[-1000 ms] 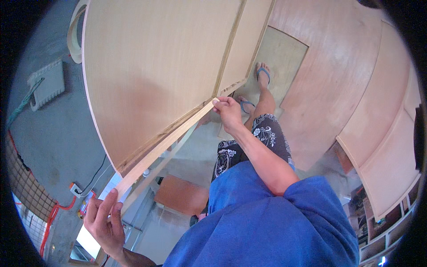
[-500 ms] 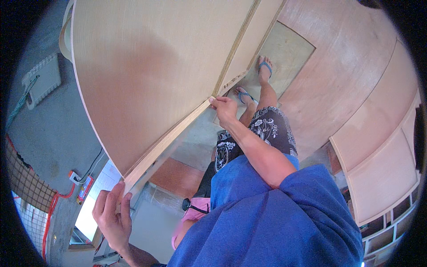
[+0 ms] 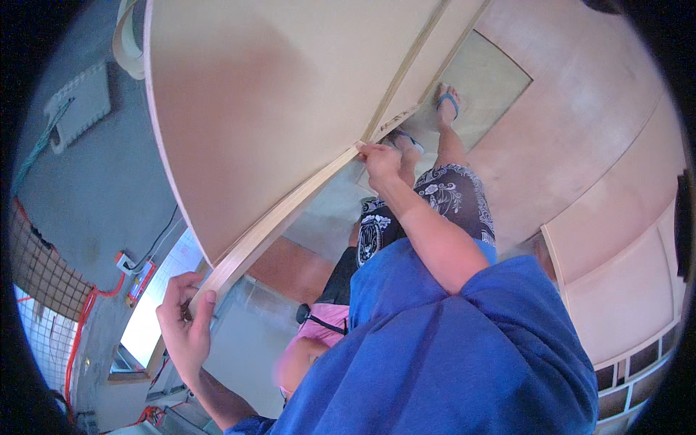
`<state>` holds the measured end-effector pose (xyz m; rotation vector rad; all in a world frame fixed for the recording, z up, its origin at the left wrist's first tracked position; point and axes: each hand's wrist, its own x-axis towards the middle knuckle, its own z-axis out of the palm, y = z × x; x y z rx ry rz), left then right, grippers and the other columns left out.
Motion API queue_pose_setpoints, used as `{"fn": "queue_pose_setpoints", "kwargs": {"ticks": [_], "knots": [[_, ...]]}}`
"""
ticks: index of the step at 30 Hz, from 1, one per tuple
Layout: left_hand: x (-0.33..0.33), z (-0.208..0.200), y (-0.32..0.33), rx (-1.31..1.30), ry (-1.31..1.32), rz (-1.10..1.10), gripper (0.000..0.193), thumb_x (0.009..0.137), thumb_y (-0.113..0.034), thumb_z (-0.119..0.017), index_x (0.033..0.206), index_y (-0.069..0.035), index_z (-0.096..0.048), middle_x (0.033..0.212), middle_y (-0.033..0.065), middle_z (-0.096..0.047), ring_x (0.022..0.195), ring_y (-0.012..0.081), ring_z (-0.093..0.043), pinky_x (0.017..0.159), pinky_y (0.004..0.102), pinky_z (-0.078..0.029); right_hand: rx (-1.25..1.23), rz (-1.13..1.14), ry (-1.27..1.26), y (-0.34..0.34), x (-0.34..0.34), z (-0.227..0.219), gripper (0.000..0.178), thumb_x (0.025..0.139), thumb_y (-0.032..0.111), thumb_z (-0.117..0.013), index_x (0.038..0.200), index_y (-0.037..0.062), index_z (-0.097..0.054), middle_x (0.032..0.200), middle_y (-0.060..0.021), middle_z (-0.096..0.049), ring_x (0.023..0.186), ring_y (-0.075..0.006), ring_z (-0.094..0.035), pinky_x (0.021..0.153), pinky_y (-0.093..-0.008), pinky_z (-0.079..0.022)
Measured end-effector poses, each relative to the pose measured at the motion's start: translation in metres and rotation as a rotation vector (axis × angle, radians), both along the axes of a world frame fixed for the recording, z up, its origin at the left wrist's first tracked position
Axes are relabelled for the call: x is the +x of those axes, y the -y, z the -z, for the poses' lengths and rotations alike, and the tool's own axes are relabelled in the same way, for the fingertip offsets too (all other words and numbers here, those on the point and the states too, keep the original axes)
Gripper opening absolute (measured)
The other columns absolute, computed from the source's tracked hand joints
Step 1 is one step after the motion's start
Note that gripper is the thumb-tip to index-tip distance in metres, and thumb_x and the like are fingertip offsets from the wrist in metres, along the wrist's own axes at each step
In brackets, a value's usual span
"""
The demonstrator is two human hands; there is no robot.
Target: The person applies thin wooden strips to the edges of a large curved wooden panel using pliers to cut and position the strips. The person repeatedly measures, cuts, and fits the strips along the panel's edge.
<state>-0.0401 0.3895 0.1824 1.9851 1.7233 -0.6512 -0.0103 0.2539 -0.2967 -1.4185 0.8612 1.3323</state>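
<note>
A pale wooden strip [image 3: 285, 209] runs slantwise along the near edge of a large, light plywood panel [image 3: 268, 109]. My left hand [image 3: 185, 322] is closed round the strip's near-left end, thumb on one side and curled fingers on the other. Further off and to the right, my right hand [image 3: 380, 165] pinches the strip's other end between thumb and fingers, close to the panel's lower corner. A narrow gap shows between strip and panel along part of the length. The fingers behind the strip are partly hidden.
Another person in dark patterned shorts [image 3: 460, 196] and sandals stands just beyond my right arm. Someone in pink [image 3: 330, 319] is low beside me. Curved boards [image 3: 616, 239] lie at the right. A red cable [image 3: 87, 326] and power strip [image 3: 141, 283] are at left.
The view has shifted, so the panel sits further right. My left fingers have closed further round the strip's end, and the strip shows more of its face. My right hand keeps its pinch.
</note>
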Motion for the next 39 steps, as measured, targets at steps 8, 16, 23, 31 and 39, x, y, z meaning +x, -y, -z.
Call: {"fn": "queue_pose_setpoints", "kwargs": {"ticks": [8, 16, 23, 31, 39], "knots": [[0.006, -0.007, -0.020, -0.208, -0.057, -0.182, 0.021, 0.098, -0.019, -0.067, 0.099, 0.002, -0.070, 0.066, 0.0017, -0.063, 0.063, 0.0083, -0.058, 0.059, 0.0280, -0.045, 0.096, -0.199, -0.019, 0.024, 0.007, 0.020, 0.017, 0.086, 0.011, -0.082, 0.096, -0.0016, -0.076, 0.088, -0.0063, -0.073, 0.078, -0.0178, -0.065, 0.072, -0.0358, -0.053], [0.021, -0.003, -0.024, -0.304, -0.221, -0.178, 0.027, 0.094, -0.023, -0.066, 0.089, 0.003, -0.071, 0.065, 0.0073, -0.063, 0.063, 0.0113, -0.060, 0.060, 0.0313, -0.047, 0.151, -0.100, -0.023, 0.034, 0.008, 0.039, 0.012, 0.089, 0.003, -0.078, 0.090, -0.0033, -0.067, 0.087, -0.0086, -0.068, 0.073, -0.0158, -0.064, 0.063, -0.0269, -0.051], [0.020, 0.002, -0.021, -0.253, -0.288, -0.162, 0.028, 0.090, -0.027, -0.068, 0.086, 0.000, -0.074, 0.065, 0.0055, -0.064, 0.063, 0.0125, -0.058, 0.061, 0.0334, -0.047, 0.143, -0.075, -0.103, 0.039, 0.010, 0.045, 0.017, 0.089, 0.002, -0.079, 0.095, -0.0042, -0.065, 0.089, -0.0087, -0.068, 0.074, -0.0169, -0.065, 0.063, -0.0269, -0.052], [0.021, -0.004, -0.013, -0.234, -0.280, -0.276, 0.031, 0.088, -0.029, -0.067, 0.081, 0.000, -0.074, 0.065, 0.0041, -0.064, 0.062, 0.0109, -0.056, 0.061, 0.0315, -0.046, 0.118, 0.113, -0.167, 0.030, 0.009, 0.040, 0.022, 0.086, -0.004, -0.079, 0.096, -0.0026, -0.060, 0.088, -0.0074, -0.067, 0.069, -0.0154, -0.064, 0.055, -0.0256, -0.049], [0.017, -0.016, 0.005, -0.154, -0.093, -0.217, 0.028, 0.090, -0.026, -0.068, 0.079, 0.000, -0.071, 0.065, 0.0067, -0.063, 0.061, 0.0108, -0.056, 0.059, 0.0316, -0.045, 0.284, -0.134, -0.131, 0.048, 0.008, 0.037, 0.011, 0.092, -0.001, -0.069, 0.097, 0.0027, -0.060, 0.085, -0.0083, -0.063, 0.064, -0.0160, -0.060, 0.051, -0.0298, -0.049]]}}
